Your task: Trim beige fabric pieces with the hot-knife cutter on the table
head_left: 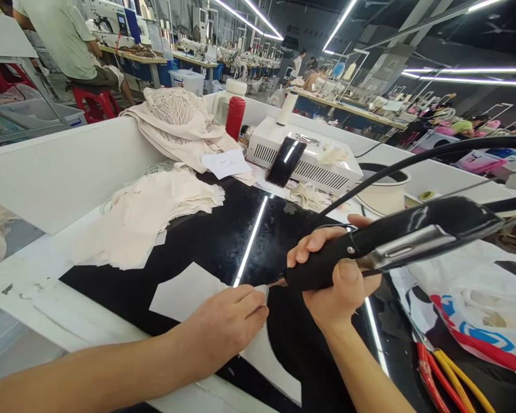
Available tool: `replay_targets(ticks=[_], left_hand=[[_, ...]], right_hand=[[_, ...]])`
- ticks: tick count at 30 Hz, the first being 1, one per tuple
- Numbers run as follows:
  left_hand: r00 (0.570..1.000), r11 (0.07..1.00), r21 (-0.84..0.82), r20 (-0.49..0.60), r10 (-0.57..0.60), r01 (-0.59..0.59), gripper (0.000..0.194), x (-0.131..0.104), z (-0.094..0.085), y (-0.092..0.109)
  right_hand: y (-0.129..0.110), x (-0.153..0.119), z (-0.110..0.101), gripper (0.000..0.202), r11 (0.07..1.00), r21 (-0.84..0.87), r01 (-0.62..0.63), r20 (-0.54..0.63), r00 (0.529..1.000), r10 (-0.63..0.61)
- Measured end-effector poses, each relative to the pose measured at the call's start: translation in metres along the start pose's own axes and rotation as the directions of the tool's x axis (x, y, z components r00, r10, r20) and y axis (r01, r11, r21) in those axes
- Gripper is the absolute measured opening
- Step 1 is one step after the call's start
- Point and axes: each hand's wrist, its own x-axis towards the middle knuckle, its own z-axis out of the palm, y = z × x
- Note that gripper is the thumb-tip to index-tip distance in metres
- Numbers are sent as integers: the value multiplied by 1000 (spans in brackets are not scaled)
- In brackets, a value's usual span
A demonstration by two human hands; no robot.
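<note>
Black glossy tabletop (pixel 215 235) bears a pale cut piece (pixel 184 292); the left hand (pixel 230 321) presses on it, fingers curled together. The right hand's (pixel 335 281) fingers are clamped around a black handheld tool (pixel 370 246), its tip beside the left fingertips.

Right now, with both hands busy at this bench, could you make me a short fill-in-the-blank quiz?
The right hand holds a black tool, while the left hand is on a pale flat piece over a surface coloured ____.
Leaning against the white box is a ____.
At the lower right, the tool handles are red and ____.
Missing words, in order: black; phone; yellow.
</note>
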Motion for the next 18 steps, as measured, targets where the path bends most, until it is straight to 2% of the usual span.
replay_targets(ticks=[6,18], left_hand=[[999,995,97,-51,9,-4,22,-1,2,1],[996,997,74,-87,-6,13,27,0,4,1]], right_hand=[[0,0,2,44,1000,-22,0,-13,1000,0],[0,0,0,39,999,-45,-8,-18,1000,7]])
